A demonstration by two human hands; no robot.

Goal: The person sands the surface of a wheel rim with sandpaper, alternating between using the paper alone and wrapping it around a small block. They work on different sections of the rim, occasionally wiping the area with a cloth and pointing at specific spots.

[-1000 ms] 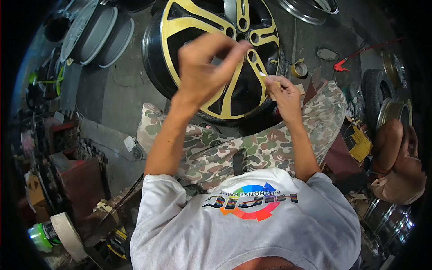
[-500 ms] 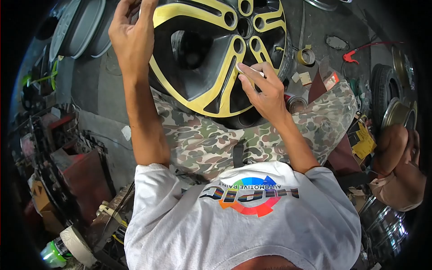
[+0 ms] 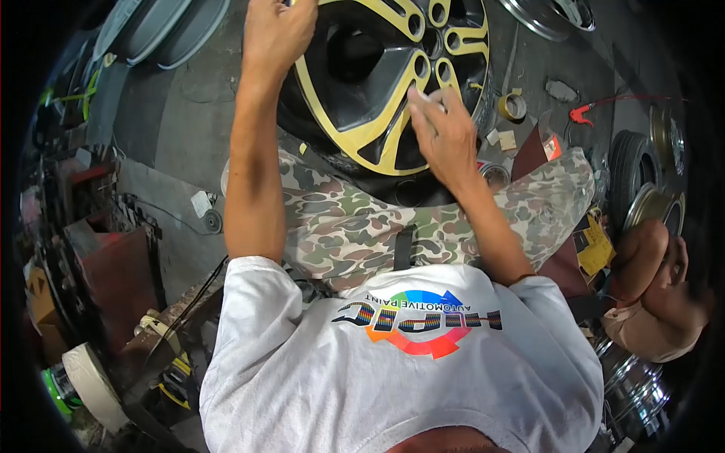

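Note:
A black wheel rim (image 3: 332,124) with yellow faces on its spokes and lip lies in front of my knees. At the top edge of the view my left hand (image 3: 278,34) grips the rim's outer edge at the left; its fingertips are partly cut off. My right hand (image 3: 445,140) is over the lower spokes near the hub, its fingers pinched on a small whitish piece (image 3: 436,99) that is mostly hidden. The index fingertip meets a yellow spoke beside a bolt hole.
A tape roll (image 3: 513,106), an open can (image 3: 495,175) and a red air blow gun (image 3: 580,115) lie right of the rim. Beyond are a tyre (image 3: 633,170) and another person's bent leg (image 3: 640,253). Grey rims (image 3: 177,34) stand upper left; a cluttered red box (image 3: 117,279) stands left.
The view has shifted, so the rim and both hands appear farther right and higher. My right hand has moved slightly along the spoke. The left hand stays at the rim's edge.

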